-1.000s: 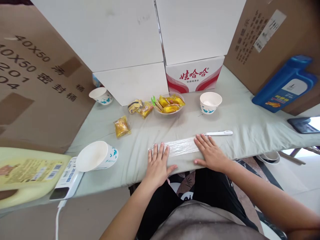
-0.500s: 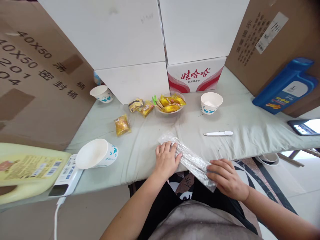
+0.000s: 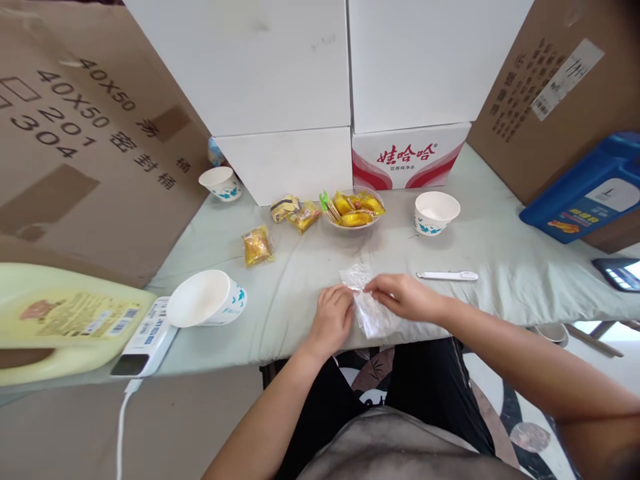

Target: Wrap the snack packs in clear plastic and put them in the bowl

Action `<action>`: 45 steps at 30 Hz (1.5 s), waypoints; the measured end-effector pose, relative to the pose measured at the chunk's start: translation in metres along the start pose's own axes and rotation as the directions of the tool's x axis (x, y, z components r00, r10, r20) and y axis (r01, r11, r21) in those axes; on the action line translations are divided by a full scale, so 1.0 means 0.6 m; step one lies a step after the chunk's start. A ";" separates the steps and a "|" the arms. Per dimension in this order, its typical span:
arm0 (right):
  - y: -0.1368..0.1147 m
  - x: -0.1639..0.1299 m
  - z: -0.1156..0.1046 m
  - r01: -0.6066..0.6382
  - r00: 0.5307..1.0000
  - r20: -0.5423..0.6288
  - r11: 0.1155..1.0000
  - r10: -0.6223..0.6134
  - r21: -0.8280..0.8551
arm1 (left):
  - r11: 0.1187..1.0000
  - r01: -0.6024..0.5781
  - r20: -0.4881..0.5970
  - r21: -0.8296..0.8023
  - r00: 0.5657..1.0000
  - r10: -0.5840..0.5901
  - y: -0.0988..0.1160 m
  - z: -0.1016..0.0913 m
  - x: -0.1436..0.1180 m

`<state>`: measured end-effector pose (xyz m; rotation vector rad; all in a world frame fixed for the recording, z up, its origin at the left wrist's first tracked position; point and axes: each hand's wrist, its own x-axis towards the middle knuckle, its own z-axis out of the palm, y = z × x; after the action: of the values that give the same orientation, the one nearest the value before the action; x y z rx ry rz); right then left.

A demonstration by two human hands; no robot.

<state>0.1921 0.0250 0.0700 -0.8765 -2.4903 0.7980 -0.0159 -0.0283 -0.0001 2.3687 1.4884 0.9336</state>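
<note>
The clear plastic film [image 3: 369, 308] is pinched by fingers of the left hand [image 3: 333, 318] and right hand [image 3: 400, 295]; edges should be aligned, then pressed flat on the table [image 3: 500, 267].

light: bright, even daylight | shadows: soft, faint | edges: wide-angle bending | focus: sharp, little blur

open desk [image 3: 310, 267] ahead of hands | left: tipped cup [image 3: 206, 299], jug [image 3: 60, 320] | right: pen [image 3: 447, 275], cup [image 3: 435, 212] | back: snack bowl [image 3: 354, 210], boxes [image 3: 290, 87] wall it off
</note>
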 end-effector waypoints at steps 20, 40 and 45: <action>0.082 0.106 0.071 -0.144 0.988 -0.020 0.886 0.150 -0.442 | 0.986 0.007 0.136 -0.166 0.991 0.015 0.056 -0.015 -0.045; 0.065 0.041 0.043 0.050 0.984 -0.121 0.860 -0.129 -0.508 | 0.993 -0.001 0.143 0.122 0.990 -0.016 -0.038 0.009 0.061; 0.008 -0.095 0.136 0.228 0.968 0.036 0.807 -0.249 -0.545 | 0.989 -0.066 0.186 0.129 0.982 0.041 -0.028 0.004 0.059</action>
<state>0.1938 -0.0411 -0.0049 -0.7056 -2.7628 -0.0340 -0.0164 0.0109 0.0045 2.5230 1.4659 0.6234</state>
